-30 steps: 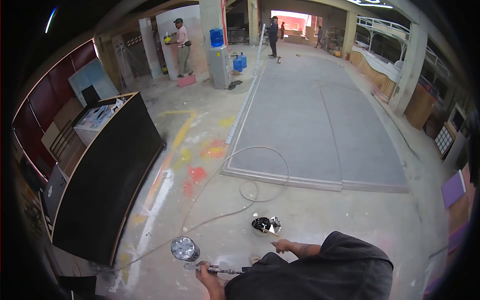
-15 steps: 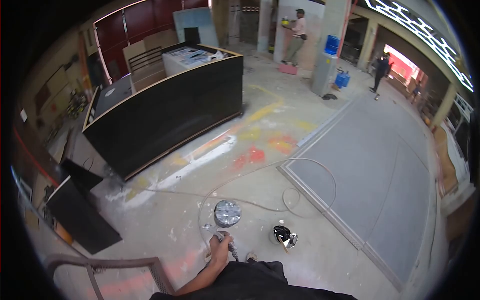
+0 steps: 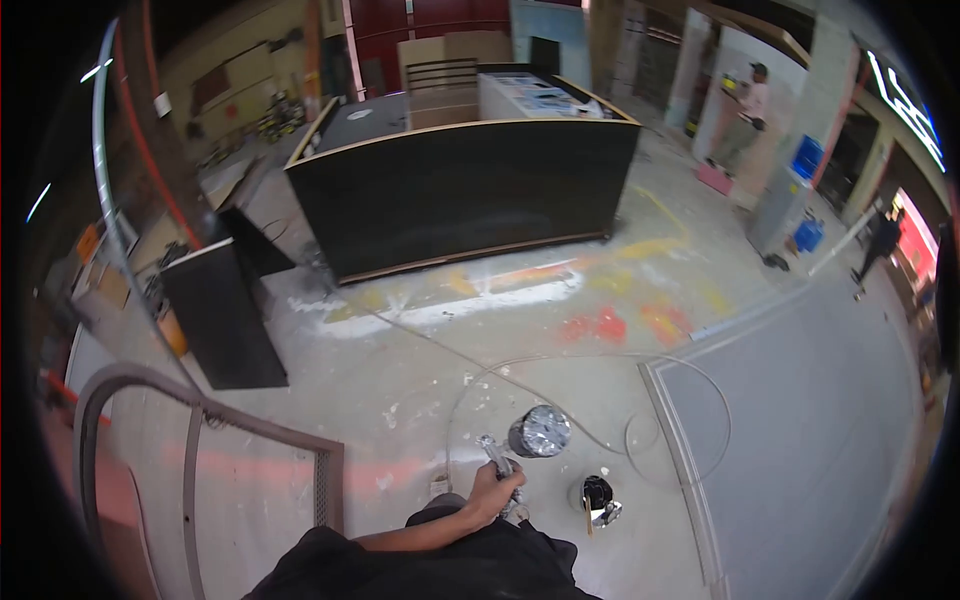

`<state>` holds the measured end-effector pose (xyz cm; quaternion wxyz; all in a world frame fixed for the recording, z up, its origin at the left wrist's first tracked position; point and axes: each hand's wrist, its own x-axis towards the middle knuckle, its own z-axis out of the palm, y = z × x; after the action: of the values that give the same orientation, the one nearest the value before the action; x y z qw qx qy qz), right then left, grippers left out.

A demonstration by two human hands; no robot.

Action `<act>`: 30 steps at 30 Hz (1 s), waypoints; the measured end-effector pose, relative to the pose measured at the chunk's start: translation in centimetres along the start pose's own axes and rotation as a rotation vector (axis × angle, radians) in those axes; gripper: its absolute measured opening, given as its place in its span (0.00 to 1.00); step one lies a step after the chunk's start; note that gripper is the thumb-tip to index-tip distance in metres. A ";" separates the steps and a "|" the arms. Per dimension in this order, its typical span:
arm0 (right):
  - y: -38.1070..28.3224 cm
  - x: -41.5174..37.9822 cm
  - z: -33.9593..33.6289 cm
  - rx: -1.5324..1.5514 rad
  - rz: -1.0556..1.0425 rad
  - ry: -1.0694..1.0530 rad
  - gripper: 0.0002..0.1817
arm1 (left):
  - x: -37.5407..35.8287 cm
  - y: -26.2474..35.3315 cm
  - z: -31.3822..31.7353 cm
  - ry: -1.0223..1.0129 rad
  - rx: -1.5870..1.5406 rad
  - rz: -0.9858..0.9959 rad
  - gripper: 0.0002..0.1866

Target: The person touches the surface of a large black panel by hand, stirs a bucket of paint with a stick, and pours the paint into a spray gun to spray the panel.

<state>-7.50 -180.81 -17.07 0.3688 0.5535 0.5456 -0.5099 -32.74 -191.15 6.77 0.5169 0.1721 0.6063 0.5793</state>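
My left hand (image 3: 496, 491) is closed around a silver metal spray gun (image 3: 493, 452), low in front of my body. Its metal end points up and forward, toward the floor ahead, and the fingers hide part of the grip. Just beyond the hand stands a round can with a silvery, crinkled top (image 3: 546, 431). To its right on the floor is an open paint pot (image 3: 597, 492) with dark contents and a stick leaning in it. A thin hose (image 3: 560, 406) loops over the floor nearby. My right hand is out of view.
A large black counter (image 3: 460, 205) stands ahead, with black panels (image 3: 225, 315) to its left. A brown metal frame (image 3: 250, 420) is at near left. Grey sheeting (image 3: 800, 430) with a raised edge covers the right-hand floor. Two people (image 3: 750, 110) are farther back.
The view has swung left, so the counter, can and pot appear farther right. My left hand still grips the spray gun.
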 end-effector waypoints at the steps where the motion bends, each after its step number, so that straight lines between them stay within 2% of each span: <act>1: -0.2 0.3 -0.4 -0.038 -0.008 0.000 0.21 | 0.0 -0.2 -0.1 -0.003 0.037 0.005 0.11; 6: 0.8 0.4 -1.4 -0.177 -0.021 -0.019 0.20 | -0.4 0.9 0.3 0.006 0.109 0.016 0.14; 13: 0.6 0.2 -2.1 -0.305 -0.057 -0.022 0.19 | 0.5 -0.8 0.2 0.053 0.106 0.030 0.15; 30: 4.6 -1.6 -0.3 -0.290 -0.084 0.007 0.17 | 0.8 -1.1 0.2 0.017 0.125 0.017 0.14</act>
<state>-2.81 -181.53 -16.15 0.4213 0.4728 0.6375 -0.4390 -32.51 -190.70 5.51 0.4948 0.2043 0.6442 0.5463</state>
